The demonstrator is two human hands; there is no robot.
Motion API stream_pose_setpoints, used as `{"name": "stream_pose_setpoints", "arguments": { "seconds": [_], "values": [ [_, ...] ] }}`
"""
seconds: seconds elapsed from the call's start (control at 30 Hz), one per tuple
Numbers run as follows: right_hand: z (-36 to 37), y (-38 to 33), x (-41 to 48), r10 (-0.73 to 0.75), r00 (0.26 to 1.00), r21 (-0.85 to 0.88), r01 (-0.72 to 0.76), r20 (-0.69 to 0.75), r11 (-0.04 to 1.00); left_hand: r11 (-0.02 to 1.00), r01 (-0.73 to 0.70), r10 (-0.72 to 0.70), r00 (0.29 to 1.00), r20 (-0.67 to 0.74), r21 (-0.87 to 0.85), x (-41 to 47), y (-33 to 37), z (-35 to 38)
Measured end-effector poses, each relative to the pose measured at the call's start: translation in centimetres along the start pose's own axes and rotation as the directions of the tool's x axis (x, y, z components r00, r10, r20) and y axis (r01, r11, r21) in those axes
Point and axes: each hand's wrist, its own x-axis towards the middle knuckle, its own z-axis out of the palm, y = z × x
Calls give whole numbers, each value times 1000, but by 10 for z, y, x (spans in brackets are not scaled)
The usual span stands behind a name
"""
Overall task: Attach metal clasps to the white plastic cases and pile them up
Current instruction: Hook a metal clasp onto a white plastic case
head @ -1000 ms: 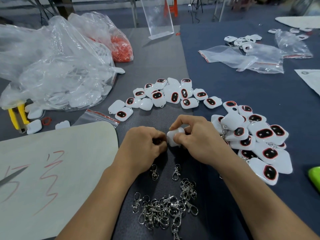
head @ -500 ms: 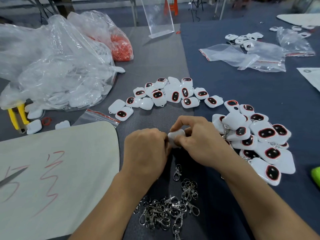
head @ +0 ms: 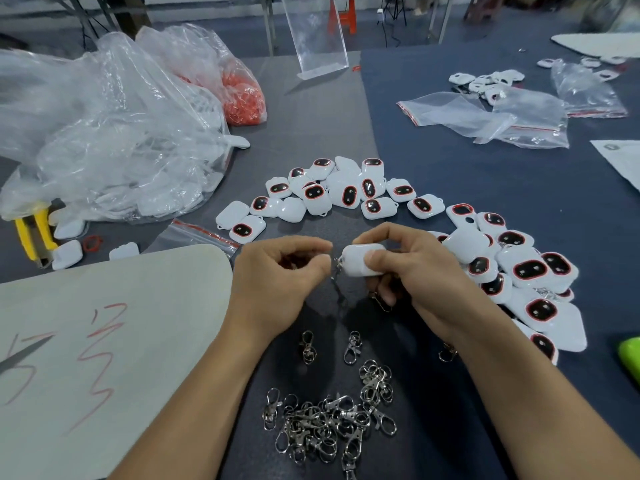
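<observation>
I am looking past the big clear bags lying well off to the left of the left hand, and at the pile of cases spreading just to the right of the right hand, some with clasps showing among them. A looser row of cases is curving beyond both hands, and the clasp heap is sitting between the forearms, nearer to me than the hands. The right hand is clamping the case, thumb across its near face and fingers curled over the top. The case's long axis is running left to right, with its loop end pointing at the left hand. The left hand is curled, thumb and forefinger drawn together right at that end. A clasp is dangling in the narrow gap between the hands. I cannot tell whether those fingertips are pinching it or only lying beside it. I judge the clasp to be hooked on, so the right hand, being next to the pile, looks best placed to set the case there.
</observation>
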Motion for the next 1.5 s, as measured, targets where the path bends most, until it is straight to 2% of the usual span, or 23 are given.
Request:
{"name": "stream_pose_setpoints", "arguments": {
  "seconds": [0.1, 0.23, 0.47, 0.57, 0.67, 0.73, 0.83, 0.9, 0.97, 1.0, 1.03, 1.1, 1.13, 1.2, 1.3, 1.37, 1.43, 1.5],
  "values": [
    [-2, 0, 1, 26, 1000, 86, -26, -1, 996, 979, 106, -87, 990, 113, -176, 4, -2, -3],
    [-1, 0, 0, 48, 999, 195, -52, 23, 979, 985, 97, -69, 979, 192, -139, 3, -1, 0],
    [2, -2, -3, 76, 993, 296, -99, 89, 950, 975, 89, -52, 982, 180, -204, 2, 1, 5],
    [3, -2, -3, 72, 992, 309, -101, 103, 946, 988, 36, -9, 984, 178, -148, 3, 2, 2],
    [3, -1, -5, 61, 991, 335, -97, 115, 937, 988, -76, 105, 969, 224, -135, 4, 6, -5],
    [3, 0, -6, 71, 993, 349, -102, 99, 932, 987, -148, 160, 958, 239, -67, 5, 7, -7],
    [6, 2, -6, 88, 994, 353, -106, 66, 930, 942, -299, 261, 939, 225, 156, 2, 6, -9],
    [11, 3, -7, 98, 994, 351, -108, 44, 930, 820, -449, 399, 893, 207, 355, 1, 6, -9],
    [14, 4, -7, 112, 993, 371, -116, 32, 921, 725, -507, 485, 857, 176, 466, 0, 5, -8],
    [15, 3, -7, 118, 992, 381, -122, 36, 917, 744, -480, 474, 869, 138, 465, -1, 4, -8],
    [15, 3, -8, 120, 992, 387, -130, 49, 913, 811, -417, 419, 904, 92, 410, -3, 3, -7],
    [15, 0, -8, 116, 989, 406, -145, 93, 902, 971, -199, 194, 980, 52, 134, -3, 2, -3],
    [15, -1, -9, 118, 987, 420, -153, 110, 894, 996, -81, 82, 993, 84, -25, -3, 3, -1],
    [13, -3, -9, 130, 984, 441, -169, 119, 881, 965, 92, -45, 981, 191, -244, -2, 6, 2],
    [10, -4, -9, 134, 983, 426, -174, 122, 888, 888, 241, -127, 947, 295, -392, -1, 8, 3],
    [9, -3, -10, 132, 984, 435, -172, 119, 884, 910, 194, -91, 956, 280, -367, 1, 8, 2],
    [10, -1, -9, 137, 987, 446, -160, 84, 881, 973, 32, 26, 970, 241, -230, 2, 7, 0],
    [11, 1, -8, 124, 992, 427, -123, 25, 896, 989, -144, 148, 965, 216, -37, 2, 6, -3]
  ]
}}
